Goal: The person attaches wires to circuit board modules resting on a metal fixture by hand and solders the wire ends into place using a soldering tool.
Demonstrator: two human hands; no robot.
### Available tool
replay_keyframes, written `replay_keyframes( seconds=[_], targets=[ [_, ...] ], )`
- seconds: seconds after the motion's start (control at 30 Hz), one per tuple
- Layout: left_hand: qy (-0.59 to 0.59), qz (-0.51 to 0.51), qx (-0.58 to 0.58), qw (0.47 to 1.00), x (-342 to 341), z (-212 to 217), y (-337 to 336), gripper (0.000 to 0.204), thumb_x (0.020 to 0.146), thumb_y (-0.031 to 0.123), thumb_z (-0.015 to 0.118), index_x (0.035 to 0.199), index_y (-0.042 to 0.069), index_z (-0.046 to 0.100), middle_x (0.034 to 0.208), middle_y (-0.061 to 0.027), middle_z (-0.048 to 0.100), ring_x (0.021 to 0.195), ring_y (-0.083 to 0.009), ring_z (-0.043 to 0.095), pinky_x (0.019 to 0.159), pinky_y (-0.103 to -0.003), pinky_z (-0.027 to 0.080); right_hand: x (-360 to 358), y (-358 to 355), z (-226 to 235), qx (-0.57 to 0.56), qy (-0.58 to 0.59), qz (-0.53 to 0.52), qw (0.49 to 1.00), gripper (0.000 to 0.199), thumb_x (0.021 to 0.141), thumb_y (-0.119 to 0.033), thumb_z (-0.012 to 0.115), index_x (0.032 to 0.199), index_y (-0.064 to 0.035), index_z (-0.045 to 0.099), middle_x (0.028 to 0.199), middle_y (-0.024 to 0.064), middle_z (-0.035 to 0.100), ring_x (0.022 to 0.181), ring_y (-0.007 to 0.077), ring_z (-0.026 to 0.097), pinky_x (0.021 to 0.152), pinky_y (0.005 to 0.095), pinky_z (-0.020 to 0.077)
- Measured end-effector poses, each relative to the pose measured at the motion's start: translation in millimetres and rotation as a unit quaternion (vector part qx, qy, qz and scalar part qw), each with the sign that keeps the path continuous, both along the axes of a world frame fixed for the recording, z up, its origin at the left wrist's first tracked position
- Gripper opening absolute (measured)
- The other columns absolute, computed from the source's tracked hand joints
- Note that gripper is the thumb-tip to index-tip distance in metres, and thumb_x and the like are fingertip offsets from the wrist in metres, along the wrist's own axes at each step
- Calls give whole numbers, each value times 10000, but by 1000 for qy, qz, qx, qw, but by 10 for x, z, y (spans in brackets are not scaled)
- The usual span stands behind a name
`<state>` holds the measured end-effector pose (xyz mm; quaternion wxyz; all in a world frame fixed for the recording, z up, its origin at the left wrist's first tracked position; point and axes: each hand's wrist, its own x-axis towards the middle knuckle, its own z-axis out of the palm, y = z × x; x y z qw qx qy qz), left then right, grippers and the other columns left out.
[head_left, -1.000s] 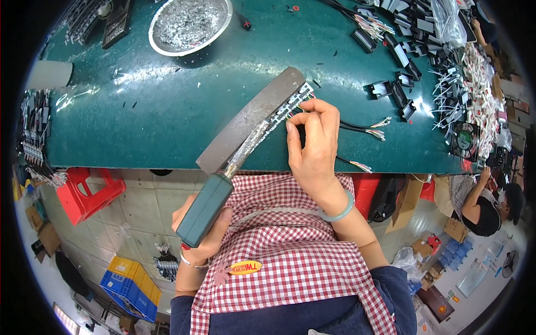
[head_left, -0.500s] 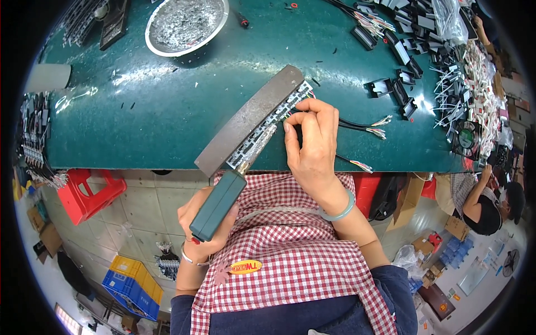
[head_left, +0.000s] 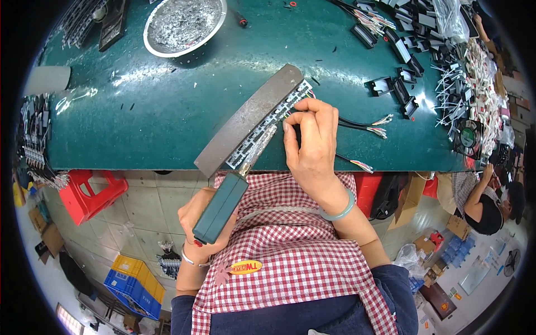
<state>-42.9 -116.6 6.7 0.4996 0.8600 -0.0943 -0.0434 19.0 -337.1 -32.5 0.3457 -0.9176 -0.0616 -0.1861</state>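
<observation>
Soldering, apparently: left hand (head_left: 192,213) wraps the iron (head_left: 221,207), tip beside the strip (head_left: 248,148); right hand (head_left: 311,142) seems to pinch a wire (head_left: 287,115). Next likely needs steady heat.

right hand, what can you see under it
Black cables stick out past the right side of the right hand, ending in coloured wires over the green table. What lies directly beneath its palm is covered.
</observation>
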Motion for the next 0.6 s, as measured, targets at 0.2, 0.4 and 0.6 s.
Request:
replay_keyframes(
  seconds=[0.2, 0.4, 0.6],
  targets=[
    [-69, -23, 25, 997, 2, 40, 28, 164, 674, -4, 737, 823, -34, 677, 785, -147, 651, 661, -276, 669, 586, -316, 527, 4, 3, -2, 2, -2, 0, 1000, 195, 725, 95, 687, 867, 12, 582, 1071, 160, 533, 961, 320, 518, 823, 400, 436],
    [-54, 68, 12, 996, -160, -79, 102, 230, 675, 18, 757, 886, -46, 693, 853, -180, 680, 709, -277, 692, 631, -301, 547, 8, 4, -20, 1, -11, 2, 1000, 198, 724, 98, 688, 866, 11, 581, 1069, 160, 533, 955, 323, 521, 819, 401, 440],
    [90, 378, -38, 921, -91, 162, 232, 327, 809, 30, 686, 1123, -52, 643, 977, -143, 711, 855, -231, 700, 762, -317, 557, -16, -31, -4, 8, -12, -3, 1000, 200, 740, 93, 697, 894, 15, 596, 1061, 159, 535, 967, 313, 532, 822, 393, 455]
  ],
)
